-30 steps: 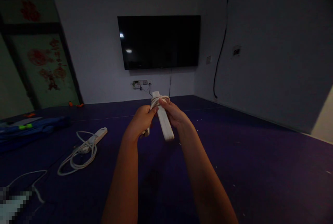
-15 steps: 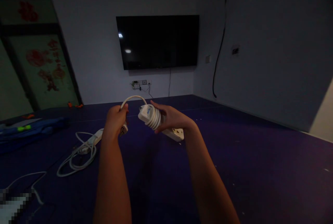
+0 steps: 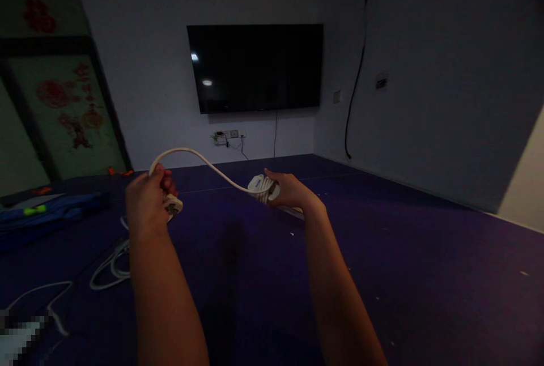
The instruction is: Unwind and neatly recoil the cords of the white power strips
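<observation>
My right hand [image 3: 289,191] is closed on a white power strip [image 3: 257,183] whose cord is wrapped in several turns around its body. One end of the strip points toward the left; the other shows below my palm. From the coil a loose length of white cord [image 3: 208,165] arches over to my left hand [image 3: 149,199]. That hand is closed around the cord's end, with the plug [image 3: 173,205] sticking out below the fingers. The two hands are well apart above the dark blue floor.
Loops of another white cable [image 3: 111,267] lie on the floor [image 3: 272,298], partly behind my left forearm. Blue cloth [image 3: 80,207] lies at the left. A television [image 3: 257,68] hangs on the far wall above sockets [image 3: 229,136]. A black cable [image 3: 355,88] hangs down the right wall.
My left hand has moved left with the plug, and the loose cord between the hands has grown longer. My right hand has shifted slightly right and turned the power strip.
</observation>
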`<state>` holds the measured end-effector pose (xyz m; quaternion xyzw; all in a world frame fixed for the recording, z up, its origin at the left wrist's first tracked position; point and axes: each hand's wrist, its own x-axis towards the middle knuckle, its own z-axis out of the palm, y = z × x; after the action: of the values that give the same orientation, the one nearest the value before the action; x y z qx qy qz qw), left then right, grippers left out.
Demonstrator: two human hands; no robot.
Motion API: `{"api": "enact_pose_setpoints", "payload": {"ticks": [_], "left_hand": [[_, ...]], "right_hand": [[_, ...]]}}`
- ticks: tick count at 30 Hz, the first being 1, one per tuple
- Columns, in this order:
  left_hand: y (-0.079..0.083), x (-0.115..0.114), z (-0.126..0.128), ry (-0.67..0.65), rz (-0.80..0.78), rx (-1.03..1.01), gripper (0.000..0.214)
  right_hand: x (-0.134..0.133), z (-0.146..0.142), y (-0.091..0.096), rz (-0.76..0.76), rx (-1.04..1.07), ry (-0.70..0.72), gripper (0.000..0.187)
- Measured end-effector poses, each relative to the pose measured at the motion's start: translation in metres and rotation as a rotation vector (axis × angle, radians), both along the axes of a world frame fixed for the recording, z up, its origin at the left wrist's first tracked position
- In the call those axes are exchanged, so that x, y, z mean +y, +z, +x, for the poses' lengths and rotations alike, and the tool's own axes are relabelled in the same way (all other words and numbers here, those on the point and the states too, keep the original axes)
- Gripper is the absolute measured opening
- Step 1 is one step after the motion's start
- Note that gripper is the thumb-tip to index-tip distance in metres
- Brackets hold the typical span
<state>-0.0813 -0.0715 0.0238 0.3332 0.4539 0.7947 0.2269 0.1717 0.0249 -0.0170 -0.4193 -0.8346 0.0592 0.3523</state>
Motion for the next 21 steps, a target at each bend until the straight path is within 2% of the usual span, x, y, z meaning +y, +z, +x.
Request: {"api": "enact_pose_setpoints", "payload": {"ticks": [2,5,9,12,15,18,21], "left_hand": [[0.007,-0.004,0.006,-0.151,0.059,-0.090,0.022],[0.012,-0.007,0.009,-0.220,0.156,-0.193,0.022],[0.013,-0.011,0.012,-0.152,0.243,-0.338,0.021],[0.014,-0.015,0.016,-0.069,0.323,-0.343,0.022],[0.017,-0.023,0.021,-0.023,0.421,-0.339,0.025],[0.020,-0.035,0.021,0.091,0.528,-0.385,0.028],[0.020,-0.039,0.010,0.166,0.577,-0.387,0.027]], "right_hand": [[0.003,-0.001,-0.003,-0.016,-0.019,-0.014,0.100],[0.004,-0.002,-0.005,-0.039,-0.024,-0.015,0.108],[0.002,-0.006,-0.005,-0.034,-0.049,-0.049,0.109],[0.002,-0.011,-0.004,0.032,-0.085,-0.117,0.103],[0.004,-0.015,-0.003,0.149,-0.126,-0.251,0.089],[0.008,-0.015,-0.005,0.252,-0.103,-0.378,0.069],[0.016,-0.012,-0.010,0.343,-0.049,-0.357,0.058]]}}
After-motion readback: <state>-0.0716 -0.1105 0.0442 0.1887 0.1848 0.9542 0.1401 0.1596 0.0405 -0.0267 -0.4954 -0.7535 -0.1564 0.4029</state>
